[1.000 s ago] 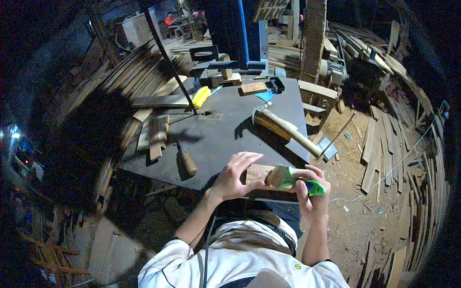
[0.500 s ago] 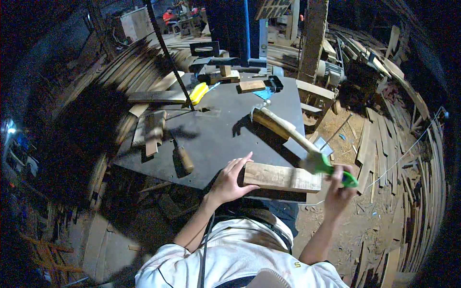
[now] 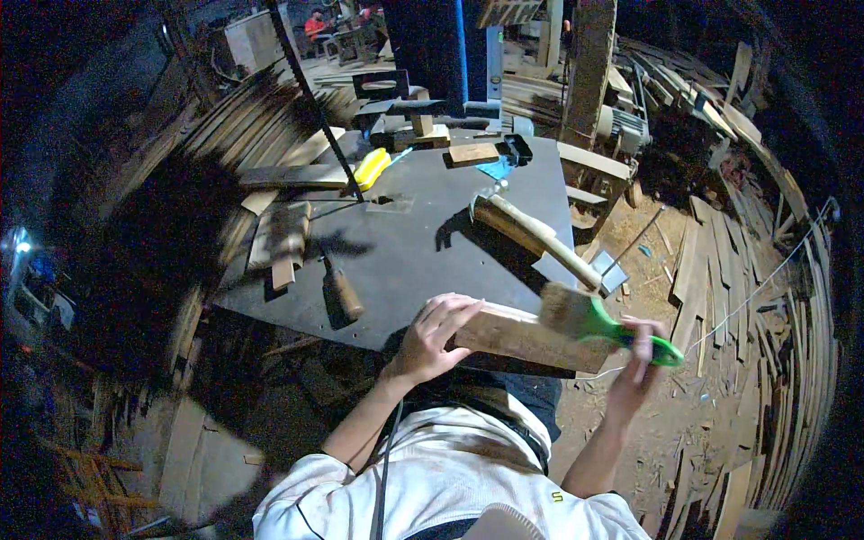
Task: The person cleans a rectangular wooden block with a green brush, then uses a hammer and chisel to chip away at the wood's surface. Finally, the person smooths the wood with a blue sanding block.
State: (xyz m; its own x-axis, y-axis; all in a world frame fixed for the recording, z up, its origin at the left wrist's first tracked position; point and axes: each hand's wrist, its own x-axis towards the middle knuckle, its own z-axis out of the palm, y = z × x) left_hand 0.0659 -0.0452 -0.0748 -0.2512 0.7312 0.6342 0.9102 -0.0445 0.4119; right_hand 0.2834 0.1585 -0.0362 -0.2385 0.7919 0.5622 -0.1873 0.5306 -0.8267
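At the near edge of the dark metal table (image 3: 423,256), my left hand (image 3: 436,340) is closed around the left end of a rectangular wooden block (image 3: 504,337). The block is tilted, its narrow edge turned upward. My right hand (image 3: 637,360) grips the green handle of a wide, pale-bristled brush (image 3: 565,310). The bristles are over the block's upper edge, right of its middle; whether they touch it is hard to tell. Beyond the brush lies a hammer (image 3: 562,255), its handle along a thick piece of wood. A wooden-handled chisel (image 3: 342,292) rests left of my left hand.
A dark upright saw blade (image 3: 315,103) meets the table beside a yellow object (image 3: 371,168). Wood pieces (image 3: 472,154) and a blue cloth (image 3: 495,168) lie toward the back. Stacked boards (image 3: 238,121) flank the left, a motor (image 3: 623,129) the right. Someone in red (image 3: 315,25) is far off.
The block has tipped from lying flat to its tilted position, my left fingers now curling over it. The brush has moved left along the block.
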